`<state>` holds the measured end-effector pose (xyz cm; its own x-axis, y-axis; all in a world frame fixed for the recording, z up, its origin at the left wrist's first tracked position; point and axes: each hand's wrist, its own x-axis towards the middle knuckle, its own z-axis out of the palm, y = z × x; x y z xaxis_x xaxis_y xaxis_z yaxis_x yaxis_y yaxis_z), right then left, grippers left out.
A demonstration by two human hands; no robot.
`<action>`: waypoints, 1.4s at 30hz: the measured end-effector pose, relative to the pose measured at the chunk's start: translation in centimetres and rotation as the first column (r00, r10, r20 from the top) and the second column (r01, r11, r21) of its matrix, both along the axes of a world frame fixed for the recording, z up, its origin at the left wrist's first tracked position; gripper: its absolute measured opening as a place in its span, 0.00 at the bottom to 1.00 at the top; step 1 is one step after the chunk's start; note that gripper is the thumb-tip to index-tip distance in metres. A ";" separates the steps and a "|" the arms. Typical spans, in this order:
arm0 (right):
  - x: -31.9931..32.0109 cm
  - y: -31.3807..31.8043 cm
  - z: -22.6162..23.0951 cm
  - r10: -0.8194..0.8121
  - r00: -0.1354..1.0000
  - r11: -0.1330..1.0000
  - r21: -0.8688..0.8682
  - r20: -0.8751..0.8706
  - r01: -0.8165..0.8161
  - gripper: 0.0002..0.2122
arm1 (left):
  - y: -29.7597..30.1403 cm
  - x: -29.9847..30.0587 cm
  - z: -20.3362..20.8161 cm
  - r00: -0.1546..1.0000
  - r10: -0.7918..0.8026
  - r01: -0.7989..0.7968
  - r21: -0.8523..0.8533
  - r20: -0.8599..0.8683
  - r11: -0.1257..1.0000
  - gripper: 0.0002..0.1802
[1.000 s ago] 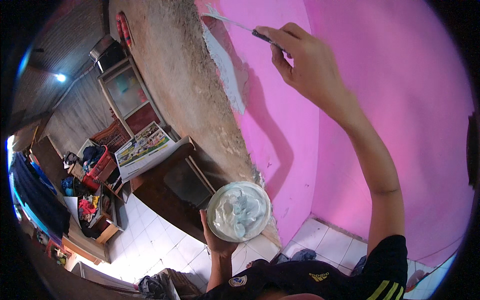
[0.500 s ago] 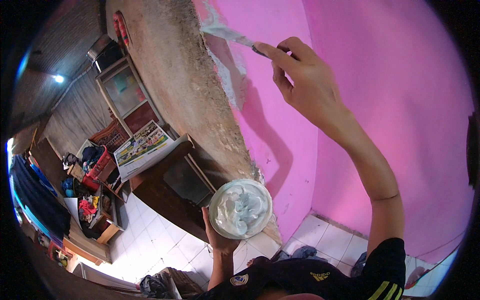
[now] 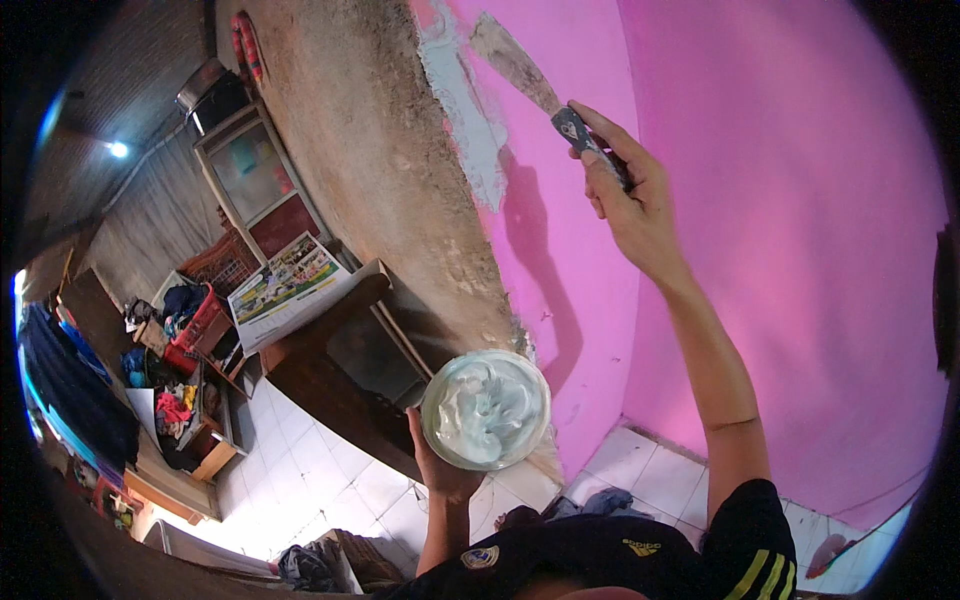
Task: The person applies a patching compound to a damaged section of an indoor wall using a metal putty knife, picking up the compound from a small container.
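Observation:
My right hand (image 3: 625, 190) is closed round the dark handle of a putty knife (image 3: 517, 66), raised at the upper right. Its smeared metal blade points up and left, apart from the wall. Beside the blade, a pale grey patch of filler (image 3: 470, 120) runs down the broken edge of the pink wall (image 3: 560, 230). Lower down, my left hand (image 3: 445, 475) holds a round tub (image 3: 487, 410) from beneath and the side. Whitish paste with swirled ridges fills the tub, and part of my left hand's fingers is hidden under it.
A rough bare plaster wall (image 3: 370, 130) meets the pink one. Behind the tub stands a dark wooden cabinet (image 3: 320, 385) with a printed calendar-like sheet (image 3: 285, 290) on top. Farther left are a glass-fronted cupboard (image 3: 245, 175), a red basket (image 3: 205, 325) and hanging dark cloth (image 3: 70, 380).
The putty knife has come away from the wall's edge, moving right, and its blade has turned more upright. The filler patch is now in full view. The tub has shifted slightly up and right.

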<state>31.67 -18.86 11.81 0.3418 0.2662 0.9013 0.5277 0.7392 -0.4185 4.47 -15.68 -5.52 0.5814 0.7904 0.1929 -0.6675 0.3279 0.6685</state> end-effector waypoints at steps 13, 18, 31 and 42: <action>-6.1 -5.5 5.1 -0.691 0.694 0.666 -0.194 0.203 0.720 0.13 | 9.6 -1.1 1.2 0.876 -0.451 0.431 -0.143 -0.171 0.891 0.43; -10.6 -1.1 2.9 -0.818 0.552 0.550 -0.062 0.163 0.833 0.17 | 14.6 -2.5 3.3 0.739 -0.618 0.555 -0.276 -0.268 0.785 0.41; -12.1 7.0 -0.8 -0.854 0.516 0.509 0.102 -0.067 0.855 0.24 | 20.5 -5.8 4.6 0.725 -0.565 0.506 -0.253 -0.393 0.825 0.41; -10.9 7.8 -0.9 -0.774 0.627 0.619 0.103 -0.084 0.778 0.24 | 20.1 -5.6 5.4 0.780 -0.468 0.439 -0.169 -0.416 0.882 0.40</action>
